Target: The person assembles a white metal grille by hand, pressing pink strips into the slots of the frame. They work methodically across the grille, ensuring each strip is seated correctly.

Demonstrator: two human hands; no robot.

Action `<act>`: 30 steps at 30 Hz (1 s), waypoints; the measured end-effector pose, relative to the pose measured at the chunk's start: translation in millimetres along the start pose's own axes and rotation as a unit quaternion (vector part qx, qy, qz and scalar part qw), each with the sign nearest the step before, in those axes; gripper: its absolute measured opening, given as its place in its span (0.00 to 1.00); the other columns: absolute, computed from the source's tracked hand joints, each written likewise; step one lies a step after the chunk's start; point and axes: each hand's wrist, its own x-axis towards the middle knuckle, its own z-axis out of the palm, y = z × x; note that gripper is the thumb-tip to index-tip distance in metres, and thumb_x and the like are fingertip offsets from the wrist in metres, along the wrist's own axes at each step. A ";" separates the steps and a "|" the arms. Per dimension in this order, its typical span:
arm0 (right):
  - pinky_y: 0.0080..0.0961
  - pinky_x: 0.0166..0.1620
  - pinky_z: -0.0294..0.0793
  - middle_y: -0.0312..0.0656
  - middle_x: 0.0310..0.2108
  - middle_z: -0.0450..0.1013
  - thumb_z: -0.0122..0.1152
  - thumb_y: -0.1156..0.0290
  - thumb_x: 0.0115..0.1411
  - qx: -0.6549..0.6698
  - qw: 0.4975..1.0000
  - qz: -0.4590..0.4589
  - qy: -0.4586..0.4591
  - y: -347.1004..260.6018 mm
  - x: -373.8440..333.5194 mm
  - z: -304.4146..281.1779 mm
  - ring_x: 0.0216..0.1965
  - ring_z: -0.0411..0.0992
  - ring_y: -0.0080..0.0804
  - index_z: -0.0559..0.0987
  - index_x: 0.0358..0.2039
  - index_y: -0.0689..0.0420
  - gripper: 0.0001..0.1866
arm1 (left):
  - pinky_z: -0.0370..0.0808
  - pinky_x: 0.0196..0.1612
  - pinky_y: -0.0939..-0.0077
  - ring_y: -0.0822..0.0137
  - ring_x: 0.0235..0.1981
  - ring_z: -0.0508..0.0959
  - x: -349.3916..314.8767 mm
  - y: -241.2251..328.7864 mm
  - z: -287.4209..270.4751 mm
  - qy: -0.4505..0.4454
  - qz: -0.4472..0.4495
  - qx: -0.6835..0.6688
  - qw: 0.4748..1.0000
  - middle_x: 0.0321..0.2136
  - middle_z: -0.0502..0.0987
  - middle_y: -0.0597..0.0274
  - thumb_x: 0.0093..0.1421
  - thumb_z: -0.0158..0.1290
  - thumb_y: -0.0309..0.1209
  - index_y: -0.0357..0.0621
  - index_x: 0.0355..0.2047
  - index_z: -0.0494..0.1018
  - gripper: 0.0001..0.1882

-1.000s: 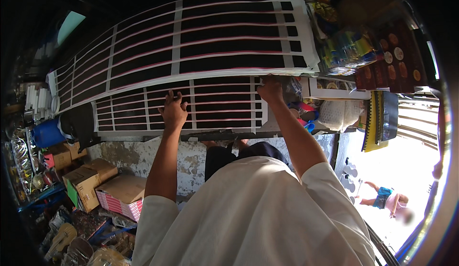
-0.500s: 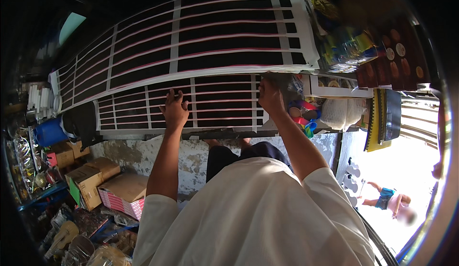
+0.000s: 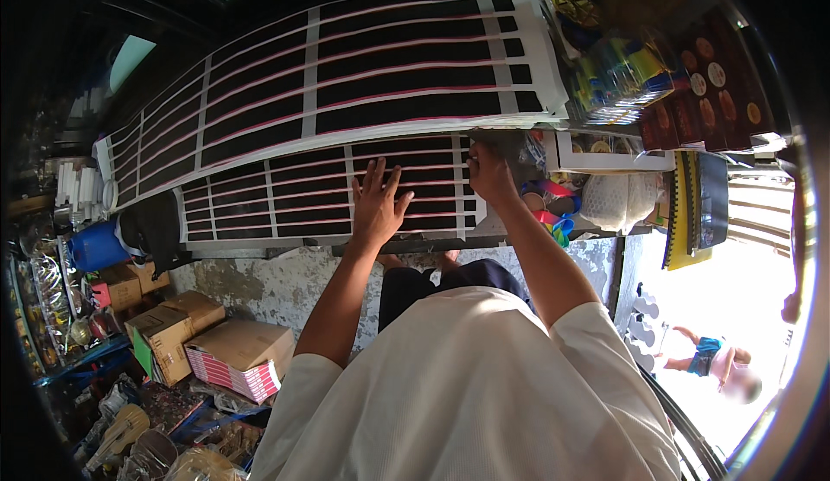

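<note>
A dark printed sheet (image 3: 324,189) with white and pink stripes lies nearest me on the bench. My left hand (image 3: 378,207) rests flat on it, right of its middle, fingers spread and holding nothing. At the sheet's right end is my right hand (image 3: 489,172), its fingers curled closed beside the white margin. What those fingers grip, if anything, is hidden. Beyond both hands a thick stack of larger sheets (image 3: 259,75), striped the same way, overlaps the far edge of the nearer sheet.
Right of the bench are ribbons (image 3: 553,213), a shallow white box (image 3: 605,159), a bubble-wrapped bundle (image 3: 609,200) and dark red boxes (image 3: 713,92). Cardboard boxes (image 3: 238,340) and a blue container (image 3: 93,246) stand at left. A person (image 3: 713,360) is outside at lower right.
My left hand has slid to the right across the nearer sheet, and its fingers are spread wider. My right hand stays closed at the sheet's right end.
</note>
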 end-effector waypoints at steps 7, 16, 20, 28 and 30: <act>0.53 0.51 0.81 0.57 0.42 0.80 0.70 0.77 0.64 -0.006 1.000 0.019 0.001 1.1 0.4 1.1 0.46 0.80 0.64 0.79 0.45 0.58 0.11 | 0.59 0.77 0.23 0.46 0.81 0.63 13.8 14.9 1.0 -0.033 0.021 -0.011 0.999 0.78 0.67 0.46 0.76 0.57 0.59 0.41 0.72 0.74 0.38; 0.55 0.51 0.81 0.60 0.45 0.79 0.71 0.76 0.63 -0.008 0.999 0.033 -0.014 -5.5 -0.6 -4.5 0.47 0.80 0.66 0.79 0.49 0.60 0.15 | 0.67 0.73 0.26 0.46 0.79 0.66 39.6 50.9 10.3 -0.040 0.088 -0.046 0.994 0.76 0.70 0.46 0.73 0.62 0.56 0.37 0.69 0.75 0.38; 0.56 0.52 0.81 0.61 0.46 0.79 0.70 0.76 0.64 -0.008 1.000 0.001 -0.011 -10.7 -1.6 -7.7 0.48 0.80 0.67 0.79 0.52 0.59 0.17 | 0.72 0.71 0.36 0.44 0.76 0.70 49.7 64.3 10.6 -0.012 0.113 -0.056 0.992 0.71 0.74 0.44 0.73 0.63 0.50 0.34 0.65 0.77 0.33; 0.58 0.54 0.80 0.61 0.47 0.79 0.68 0.77 0.64 0.004 1.000 0.012 -0.008 -12.2 0.3 -8.4 0.49 0.79 0.69 0.79 0.52 0.58 0.17 | 0.84 0.58 0.52 0.41 0.55 0.83 82.0 80.0 18.7 0.012 0.080 -0.163 0.983 0.53 0.82 0.42 0.69 0.59 0.28 0.34 0.51 0.81 0.13; 0.58 0.54 0.80 0.61 0.47 0.79 0.68 0.78 0.63 0.010 1.000 -0.002 -0.005 -10.6 0.8 -8.2 0.50 0.79 0.69 0.79 0.52 0.57 0.17 | 0.85 0.53 0.51 0.41 0.51 0.84 88.1 81.5 17.6 0.023 0.066 -0.158 0.985 0.47 0.82 0.44 0.67 0.60 0.26 0.35 0.46 0.81 0.10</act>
